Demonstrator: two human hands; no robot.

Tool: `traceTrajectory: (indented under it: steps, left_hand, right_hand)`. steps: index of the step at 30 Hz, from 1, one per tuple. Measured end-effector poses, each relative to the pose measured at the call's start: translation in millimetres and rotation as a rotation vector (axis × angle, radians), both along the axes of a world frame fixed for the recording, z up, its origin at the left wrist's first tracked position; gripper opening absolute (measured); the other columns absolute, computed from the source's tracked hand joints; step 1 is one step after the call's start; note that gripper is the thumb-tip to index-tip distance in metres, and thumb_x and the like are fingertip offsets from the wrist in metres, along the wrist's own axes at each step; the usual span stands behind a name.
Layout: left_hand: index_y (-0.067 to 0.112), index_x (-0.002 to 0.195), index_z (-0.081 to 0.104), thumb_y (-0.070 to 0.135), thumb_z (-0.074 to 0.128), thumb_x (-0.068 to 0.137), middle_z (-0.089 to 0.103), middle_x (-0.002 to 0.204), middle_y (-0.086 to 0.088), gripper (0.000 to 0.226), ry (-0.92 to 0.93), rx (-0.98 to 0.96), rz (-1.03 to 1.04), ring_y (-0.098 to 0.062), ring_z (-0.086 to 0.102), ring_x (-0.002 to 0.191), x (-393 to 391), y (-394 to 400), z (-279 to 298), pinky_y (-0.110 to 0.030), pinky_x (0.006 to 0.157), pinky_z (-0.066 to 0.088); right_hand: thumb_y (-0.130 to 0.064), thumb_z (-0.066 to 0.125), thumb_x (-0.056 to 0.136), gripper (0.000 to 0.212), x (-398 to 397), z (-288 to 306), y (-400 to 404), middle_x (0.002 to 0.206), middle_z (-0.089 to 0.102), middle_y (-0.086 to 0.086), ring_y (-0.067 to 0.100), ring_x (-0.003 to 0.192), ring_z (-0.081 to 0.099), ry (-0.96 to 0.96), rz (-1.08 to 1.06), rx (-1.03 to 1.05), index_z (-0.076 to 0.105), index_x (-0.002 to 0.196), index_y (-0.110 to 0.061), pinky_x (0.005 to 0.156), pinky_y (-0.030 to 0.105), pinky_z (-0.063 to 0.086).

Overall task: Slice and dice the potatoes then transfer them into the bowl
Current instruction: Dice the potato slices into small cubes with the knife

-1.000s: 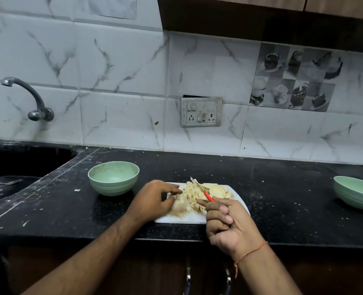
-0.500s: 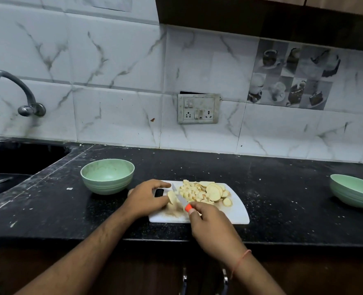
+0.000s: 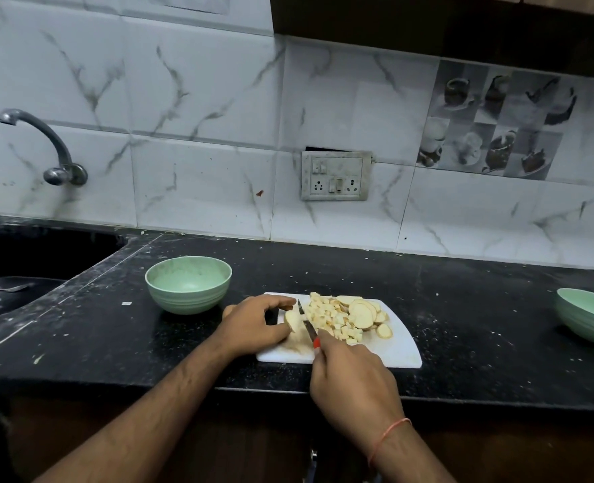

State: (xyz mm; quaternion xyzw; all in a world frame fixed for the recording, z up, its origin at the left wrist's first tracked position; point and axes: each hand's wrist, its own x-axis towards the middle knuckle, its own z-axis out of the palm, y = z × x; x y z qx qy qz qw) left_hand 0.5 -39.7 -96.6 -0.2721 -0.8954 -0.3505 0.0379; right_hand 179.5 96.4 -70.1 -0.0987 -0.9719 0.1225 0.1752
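Knife (image 3: 306, 320) now deeper beside potato slices (image 3: 292, 320), pinched by left hand (image 3: 253, 325); right hand (image 3: 353, 381) clenched round handle.

Probably a home kitchen: black counter (image 3: 463, 308), sink tap (image 3: 41, 141), tiled wall (image 3: 201, 134), wall socket (image 3: 335, 176).

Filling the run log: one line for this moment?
left hand holds potato piece | right hand grips knife | bowl empty
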Motion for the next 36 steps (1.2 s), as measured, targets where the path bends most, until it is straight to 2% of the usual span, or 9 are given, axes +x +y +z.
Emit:
traceTrajectory:
  steps: [4,8,17,22,25,28,31,34,36]
  left_hand:
    - [0.054,0.133,0.065,0.055,0.059,0.069,0.063,0.125,0.043,0.064,0.007,0.008,0.009,0.010,0.052,0.129,0.6,1.2,-1.2,-0.041,0.120,0.032]
    - [0.053,0.132,0.065,0.059,0.064,0.069,0.065,0.115,0.043,0.063,0.009,0.034,0.010,0.012,0.054,0.124,-0.6,0.7,-2.5,-0.042,0.118,0.035]
    - [0.054,0.128,0.067,0.058,0.068,0.070,0.065,0.105,0.047,0.058,-0.019,0.061,0.020,0.016,0.059,0.112,-6.6,0.7,-6.1,-0.038,0.116,0.040]
    - [0.055,0.117,0.070,0.067,0.071,0.063,0.069,0.100,0.044,0.055,-0.045,0.093,-0.010,0.017,0.062,0.106,-11.6,-0.2,-8.1,-0.038,0.110,0.047]
    - [0.058,0.106,0.071,0.073,0.073,0.055,0.073,0.096,0.037,0.054,-0.089,0.148,-0.023,0.012,0.067,0.102,-15.7,-2.4,-11.2,-0.037,0.105,0.053]
    - [0.055,0.105,0.075,0.074,0.075,0.052,0.075,0.094,0.034,0.057,-0.104,0.185,-0.029,0.009,0.069,0.102,-18.0,-2.2,-13.4,-0.037,0.104,0.054]
    - [0.052,0.107,0.076,0.075,0.076,0.051,0.075,0.094,0.033,0.060,-0.110,0.192,-0.026,0.008,0.070,0.102,-18.6,-1.5,-13.9,-0.037,0.103,0.055]
    - [0.048,0.108,0.076,0.068,0.083,0.056,0.076,0.094,0.032,0.056,-0.114,0.195,-0.026,0.006,0.071,0.101,-20.1,-1.5,-14.6,-0.037,0.103,0.055]
    - [0.045,0.108,0.077,0.055,0.092,0.064,0.077,0.095,0.029,0.047,-0.120,0.207,-0.029,0.006,0.071,0.099,-20.1,-1.9,-14.7,-0.035,0.101,0.056]
  right_hand:
    - [-0.033,0.035,0.103,0.036,-5.4,-5.2,-0.4,0.100,0.067,0.001,0.029,0.097,0.064,-0.045,-0.019,0.049,0.047,0.137,-0.029,0.065,0.038,0.039]
    - [-0.033,0.033,0.104,0.043,-9.4,-3.6,3.1,0.104,0.068,0.002,0.029,0.100,0.065,-0.038,-0.055,0.078,0.043,0.145,-0.028,0.067,0.038,0.038]
    - [-0.032,0.035,0.100,0.020,-19.8,4.7,-5.8,0.090,0.064,-0.001,0.027,0.085,0.058,-0.001,-0.006,0.034,0.054,0.105,-0.027,0.065,0.038,0.041]
    - [-0.032,0.036,0.099,0.026,-32.1,4.5,-11.4,0.099,0.067,0.001,0.027,0.086,0.056,-0.047,-0.009,0.051,0.058,0.112,-0.026,0.067,0.036,0.037]
    - [-0.027,0.039,0.097,0.031,-37.5,4.8,-14.7,0.106,0.068,0.004,0.029,0.100,0.062,-0.088,0.007,0.094,0.057,0.121,-0.023,0.070,0.035,0.037]
    - [-0.022,0.041,0.096,0.043,-35.9,5.7,-16.9,0.112,0.067,0.008,0.032,0.106,0.062,-0.134,0.040,0.146,0.048,0.138,-0.020,0.071,0.035,0.036]
    - [-0.020,0.043,0.095,0.045,-28.1,7.6,-15.2,0.110,0.066,0.008,0.031,0.105,0.061,-0.169,0.072,0.168,0.046,0.140,-0.020,0.072,0.035,0.038]
    - [-0.023,0.044,0.098,0.046,-15.8,10.8,-13.0,0.110,0.066,0.008,0.031,0.104,0.061,-0.170,0.101,0.203,0.044,0.144,-0.022,0.072,0.035,0.038]
    - [-0.026,0.043,0.099,0.044,-8.6,13.4,-10.2,0.109,0.066,0.006,0.030,0.104,0.061,-0.155,0.107,0.213,0.046,0.143,-0.024,0.072,0.035,0.038]
